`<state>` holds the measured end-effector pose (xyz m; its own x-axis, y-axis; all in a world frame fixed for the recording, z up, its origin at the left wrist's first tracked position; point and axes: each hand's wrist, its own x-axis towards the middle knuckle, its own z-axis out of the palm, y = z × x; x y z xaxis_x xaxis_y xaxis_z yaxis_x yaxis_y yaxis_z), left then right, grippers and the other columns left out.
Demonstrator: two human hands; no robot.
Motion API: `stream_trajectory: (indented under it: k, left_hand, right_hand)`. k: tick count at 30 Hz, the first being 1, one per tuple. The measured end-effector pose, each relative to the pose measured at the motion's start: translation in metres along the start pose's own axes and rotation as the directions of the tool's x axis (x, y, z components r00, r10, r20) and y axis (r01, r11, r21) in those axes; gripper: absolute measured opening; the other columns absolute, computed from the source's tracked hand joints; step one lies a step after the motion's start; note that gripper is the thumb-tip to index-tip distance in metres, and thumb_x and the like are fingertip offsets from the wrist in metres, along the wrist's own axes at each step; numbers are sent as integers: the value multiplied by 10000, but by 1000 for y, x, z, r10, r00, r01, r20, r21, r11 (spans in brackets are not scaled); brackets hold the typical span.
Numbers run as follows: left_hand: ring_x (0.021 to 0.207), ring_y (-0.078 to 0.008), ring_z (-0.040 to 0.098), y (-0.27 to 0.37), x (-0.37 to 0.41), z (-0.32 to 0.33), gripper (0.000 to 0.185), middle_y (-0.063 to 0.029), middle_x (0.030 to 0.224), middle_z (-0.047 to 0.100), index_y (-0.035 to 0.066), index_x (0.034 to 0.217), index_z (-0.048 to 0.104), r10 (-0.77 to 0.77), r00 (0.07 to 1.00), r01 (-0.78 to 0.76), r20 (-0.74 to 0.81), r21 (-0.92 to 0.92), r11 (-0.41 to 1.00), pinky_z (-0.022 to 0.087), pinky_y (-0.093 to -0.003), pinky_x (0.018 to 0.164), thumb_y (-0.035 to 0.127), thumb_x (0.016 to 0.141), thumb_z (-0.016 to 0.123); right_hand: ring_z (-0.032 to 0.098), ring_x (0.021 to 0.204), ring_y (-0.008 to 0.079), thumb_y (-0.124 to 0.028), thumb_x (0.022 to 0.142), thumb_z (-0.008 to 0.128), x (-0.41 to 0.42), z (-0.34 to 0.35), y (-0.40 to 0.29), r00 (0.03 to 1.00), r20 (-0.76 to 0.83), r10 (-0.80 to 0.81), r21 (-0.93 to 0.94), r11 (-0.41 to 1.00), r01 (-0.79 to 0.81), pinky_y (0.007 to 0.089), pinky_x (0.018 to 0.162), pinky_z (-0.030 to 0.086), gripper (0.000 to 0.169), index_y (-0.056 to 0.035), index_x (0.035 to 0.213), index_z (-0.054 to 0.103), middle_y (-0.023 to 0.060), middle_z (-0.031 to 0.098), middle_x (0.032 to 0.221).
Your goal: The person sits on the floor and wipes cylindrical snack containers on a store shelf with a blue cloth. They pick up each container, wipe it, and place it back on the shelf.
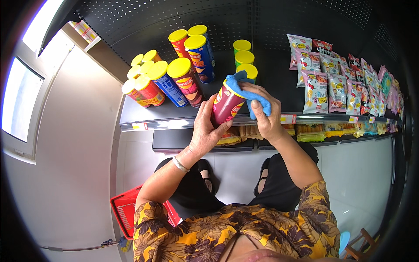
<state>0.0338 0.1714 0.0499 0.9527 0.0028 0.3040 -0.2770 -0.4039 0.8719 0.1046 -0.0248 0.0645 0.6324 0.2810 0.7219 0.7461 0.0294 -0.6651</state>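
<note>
My left hand (pixel 207 126) is wrapped around a dark red Lay's chip canister (pixel 226 104), which tilts in front of the shelf edge. A blue cloth (pixel 260 98) is in my right hand (pixel 268 113), pressed against the yellow lid (pixel 233 87) and covering part of it. To the left on the black shelf (pixel 216 88) stand several canisters with yellow lids, among them a brown-red one (pixel 186 82), a blue one (pixel 168 83) and a red one (pixel 150 90). Just behind the held canister is a row of green canisters (pixel 244 57), partly hidden by the cloth.
Bagged snacks (pixel 316 91) stand in rows on the shelf's right side. Packaged food (pixel 311 132) lies on a lower shelf by my knees. A red plastic basket (pixel 126 209) sits on the floor to my left, near the wall (pixel 75 163). A wooden stool (pixel 360 244) is behind me at right.
</note>
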Motion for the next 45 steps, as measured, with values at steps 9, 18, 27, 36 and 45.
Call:
stream_trajectory:
  k: [9,18,27,36,45]
  left_hand:
    - [1264,-222,521,10,1,7,814,-152,1362,521,1,1492,295,-108,971,200,211,-485,852,450,-370,1074,200,881,795]
    - [1126,-189,589,-8,6,15,525,-145,1186,605,-15,1295,431,-115,980,183,161,-517,836,486,-340,1004,292,965,701]
    - [1270,-190,498,-12,2,12,673,-101,1368,523,3,1467,331,87,994,-62,70,-305,950,377,-357,1115,219,955,711]
    - [1135,-163,565,2,-7,-41,568,-90,1268,577,16,1387,399,42,984,-131,-173,-541,831,477,-330,981,331,989,656]
    - [1306,-261,481,55,7,-110,784,-173,1411,490,51,1526,312,242,941,-255,-237,-25,966,397,-372,1094,407,943,696]
  right_hand:
    - [572,1199,170,-505,1017,531,-11,17,13,825,144,546,678,553,-485,342,1036,474,601,-39,1392,480,93,603,1283]
    - [587,1204,184,-281,958,697,1,25,-2,874,98,476,661,625,-415,322,1043,469,572,-50,1416,443,94,577,1344]
    - [528,1266,207,-381,988,639,-17,41,-1,924,166,345,496,781,-380,342,1090,402,640,-7,1451,403,119,546,1373]
    - [558,1235,210,-226,802,847,-34,46,4,822,442,360,374,758,-533,358,1083,429,843,-43,1475,373,108,547,1368]
    - [546,1259,225,-133,774,845,-30,41,5,916,288,280,220,911,-348,357,1092,429,829,-44,1467,399,106,543,1371]
